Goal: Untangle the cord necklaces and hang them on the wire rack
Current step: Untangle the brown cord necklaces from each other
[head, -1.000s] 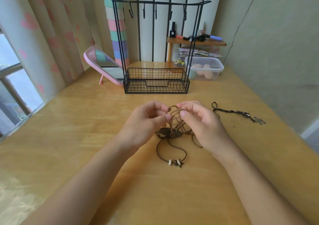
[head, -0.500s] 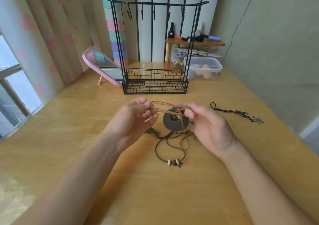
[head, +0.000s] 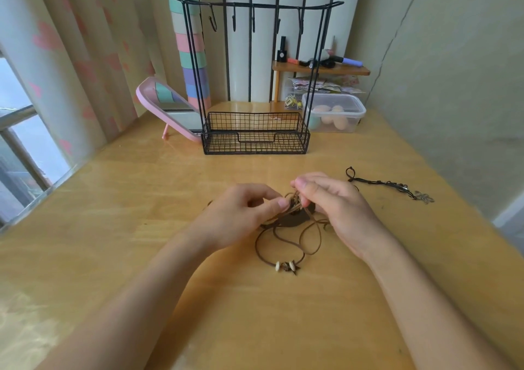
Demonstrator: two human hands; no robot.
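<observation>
1. your left hand point(head: 241, 216) pinches the cord necklaces point(head: 286, 239) at the knot. tug sideways and it probably cinches tighter.
2. they lie tangled on the table point(head: 141, 199) between your hands (nothing on the wire rack point(head: 255, 131) yet), and the dark pendant point(head: 292, 220) could snag a loop.
3. your right hand point(head: 337, 208) pinches strands too. lifting high might drag the beads point(head: 285, 266) along.

The left hand point(head: 241, 216) and right hand point(head: 337, 208) cover the spot where the brown cords point(head: 283, 244) cross, so which strand each one pinches cannot be told. A dark pendant point(head: 295, 218) shows only as a sliver beneath them. Both forearms run off the bottom edge. The wire rack point(head: 255, 134) hides the lower corner of the pink mirror point(head: 167, 105). The charm point(head: 424, 198) on the black necklace point(head: 391, 183) is too small to make out.
</observation>
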